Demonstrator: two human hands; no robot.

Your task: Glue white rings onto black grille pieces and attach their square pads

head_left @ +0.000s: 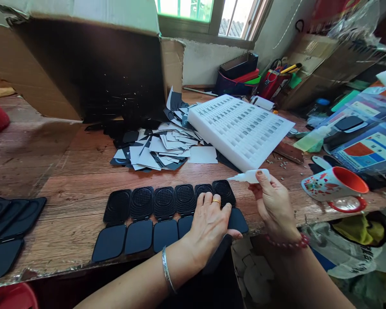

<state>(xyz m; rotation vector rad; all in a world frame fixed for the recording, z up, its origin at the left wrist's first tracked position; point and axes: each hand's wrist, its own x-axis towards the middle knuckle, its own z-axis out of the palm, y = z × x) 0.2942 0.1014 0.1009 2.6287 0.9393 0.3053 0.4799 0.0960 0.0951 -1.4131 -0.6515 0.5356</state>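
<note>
Several open black hinged cases (139,237) lie in a row along the table's front edge, their ridged halves at the back and smooth halves in front. My left hand (211,223) rests over the cases at the right end, palm down, with fingers bent and close together; what its fingertips touch is hidden. A small white bottle with a pointed nozzle (251,176) is held between the thumb and fingers of my right hand (275,206). Its tip points left, just above the back edge of the rightmost case (224,193).
A pile of white and black cut pieces (167,148) lies behind the row, beside a white foam tray (241,128). A large cardboard box (170,64) stands at the back left. A patterned mug (321,186) lies on its side at the right. More black cases (6,253) lie far left.
</note>
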